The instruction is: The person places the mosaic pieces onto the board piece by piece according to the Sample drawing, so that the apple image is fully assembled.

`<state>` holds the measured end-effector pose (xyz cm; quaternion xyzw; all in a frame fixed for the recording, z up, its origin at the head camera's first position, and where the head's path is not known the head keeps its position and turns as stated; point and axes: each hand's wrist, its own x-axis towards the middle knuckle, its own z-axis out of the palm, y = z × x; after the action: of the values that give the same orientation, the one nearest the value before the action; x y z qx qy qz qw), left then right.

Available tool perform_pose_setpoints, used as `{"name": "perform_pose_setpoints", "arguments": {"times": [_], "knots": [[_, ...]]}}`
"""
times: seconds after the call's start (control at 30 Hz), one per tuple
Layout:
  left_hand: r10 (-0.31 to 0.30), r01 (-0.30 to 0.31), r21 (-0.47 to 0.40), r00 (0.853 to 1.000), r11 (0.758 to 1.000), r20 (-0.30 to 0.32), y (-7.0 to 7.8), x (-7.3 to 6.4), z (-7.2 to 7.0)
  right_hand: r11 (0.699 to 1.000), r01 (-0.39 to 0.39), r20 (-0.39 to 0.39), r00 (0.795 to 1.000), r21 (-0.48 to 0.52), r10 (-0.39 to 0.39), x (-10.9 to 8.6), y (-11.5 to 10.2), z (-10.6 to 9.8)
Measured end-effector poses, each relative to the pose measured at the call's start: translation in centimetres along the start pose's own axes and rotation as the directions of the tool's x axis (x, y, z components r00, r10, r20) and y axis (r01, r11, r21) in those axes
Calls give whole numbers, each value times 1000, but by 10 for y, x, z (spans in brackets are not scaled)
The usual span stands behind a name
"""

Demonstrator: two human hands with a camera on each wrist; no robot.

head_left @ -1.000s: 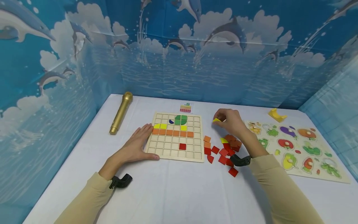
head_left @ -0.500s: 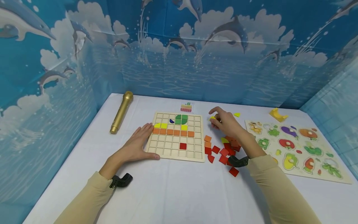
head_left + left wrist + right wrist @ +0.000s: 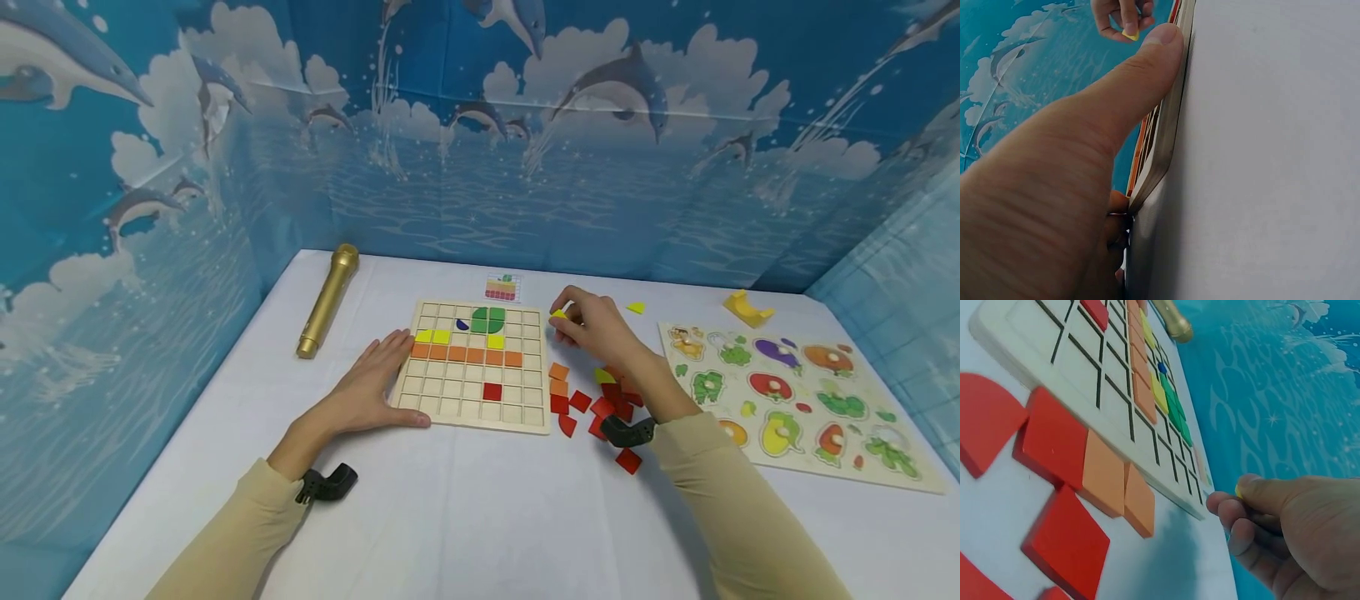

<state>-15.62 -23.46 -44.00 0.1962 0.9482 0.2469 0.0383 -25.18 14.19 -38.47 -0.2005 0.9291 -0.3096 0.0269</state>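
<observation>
My left hand [image 3: 366,390] lies spread at the left corner of a wooden grid board [image 3: 528,417], thumb along the front edge [image 3: 1169,137] and fingers along the left side. Between thumb and fingertips, my right hand [image 3: 598,327] pinches a small yellow tile [image 3: 558,314] just off the board's right edge. Set in the grid are a row of orange tiles [image 3: 475,356], several yellow tiles [image 3: 441,337], green rounded tiles [image 3: 487,320], a dark blue half-round tile [image 3: 462,324] and one red tile [image 3: 492,391]. Most of the small yellow tile is hidden in the right wrist view.
Loose red tiles [image 3: 580,401], orange tiles [image 3: 558,379] and a yellow quarter-round tile [image 3: 603,377] lie right of the board. A yellow triangle [image 3: 636,307] lies behind them. Around stand a pattern card [image 3: 502,287], gold microphone [image 3: 328,300], vegetable puzzle [image 3: 806,425] and yellow holder [image 3: 747,309].
My right hand has moved left toward the board with one yellow tile. A yellow triangle now lies on the table behind where the hand was. My left hand stays in place.
</observation>
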Motion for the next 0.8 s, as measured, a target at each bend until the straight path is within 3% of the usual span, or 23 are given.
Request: {"name": "perform_pose_setpoints", "arguments": {"times": [0.57,0.8], "knots": [[-3,3,-4,1000,1000,-3,0,1,0,995,101,-69,992,-22,-102,12,-13,16],[-1,1,2,1000,1000,-3,-2,1,0,992,130,-33,991,-5,-130,14,-22,21]]}}
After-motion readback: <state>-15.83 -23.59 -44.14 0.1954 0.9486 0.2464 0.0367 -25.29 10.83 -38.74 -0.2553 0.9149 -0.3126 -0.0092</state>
